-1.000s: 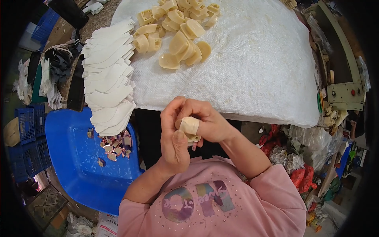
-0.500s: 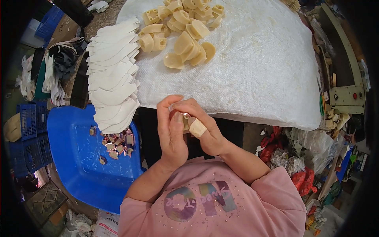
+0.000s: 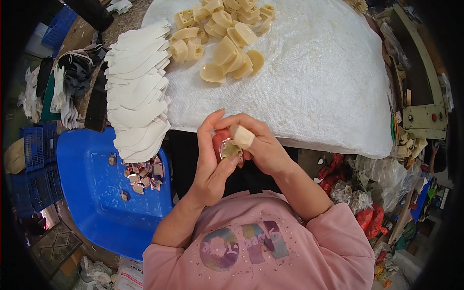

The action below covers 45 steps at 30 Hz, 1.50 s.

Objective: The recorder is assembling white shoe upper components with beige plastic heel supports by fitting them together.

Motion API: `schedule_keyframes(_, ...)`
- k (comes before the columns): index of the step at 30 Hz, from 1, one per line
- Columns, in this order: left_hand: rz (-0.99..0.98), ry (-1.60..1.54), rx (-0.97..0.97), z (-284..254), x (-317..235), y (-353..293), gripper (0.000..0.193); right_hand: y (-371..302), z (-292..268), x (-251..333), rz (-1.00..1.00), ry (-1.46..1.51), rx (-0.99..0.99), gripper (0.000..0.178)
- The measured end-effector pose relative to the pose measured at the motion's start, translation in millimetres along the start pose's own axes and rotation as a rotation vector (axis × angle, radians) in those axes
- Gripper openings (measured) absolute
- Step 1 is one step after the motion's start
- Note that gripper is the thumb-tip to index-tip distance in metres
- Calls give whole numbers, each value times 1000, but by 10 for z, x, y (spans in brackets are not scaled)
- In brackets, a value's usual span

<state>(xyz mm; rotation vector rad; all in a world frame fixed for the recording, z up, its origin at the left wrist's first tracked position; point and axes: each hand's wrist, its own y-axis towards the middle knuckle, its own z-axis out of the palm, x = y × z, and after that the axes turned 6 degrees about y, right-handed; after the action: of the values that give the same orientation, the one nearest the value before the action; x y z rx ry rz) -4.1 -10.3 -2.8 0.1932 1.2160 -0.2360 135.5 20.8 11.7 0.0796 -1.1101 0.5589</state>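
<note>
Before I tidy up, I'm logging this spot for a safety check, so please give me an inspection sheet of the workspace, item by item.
Surface: white woven cover, creased, faintly stained.
Things in hand: a hollow piece, red outside, beige inside, with a shiny rim.
Clutter: beige parts heaped on the cover; white cutouts overlapping in a row along its left; small shiny scraps in the blue tub; red plastic at right.
Hands: left hand and right hand both on the piece; right thumb has a beige wrap.
Cables: nothing seen that is clearly one.
Surroundings: blue crates at left; a pale green machine at right.
</note>
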Motion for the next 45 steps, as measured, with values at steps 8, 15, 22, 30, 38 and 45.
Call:
schedule_keyframes(8, 106, 272, -19, 49, -1, -14, 59, 18, 0, -201, -365, -299, 2, 21)
schedule_keyframes(15, -94, -34, 19, -51, -72, 46, 64, -3, -41, -96, -73, -107, 33, 30)
schedule_keyframes(22, 3, 12, -20, -107, -40, 67, 76, 26, -130, 90, -483, -858, -126, 29)
schedule_keyframes(30, 222, 576, -100, -88, -74, 64, 74, 28, -42, 90, -283, -574, -67, 25)
schedule_keyframes(38, 145, 746, -42, -207, -197, 61, 45, 130, -255, 72, -47, 10, -14, 20)
schedule_keyframes(45, 277, 899, -24, -152, -265, 65, 43, 78, -187, 182, -349, -637, 54, 15)
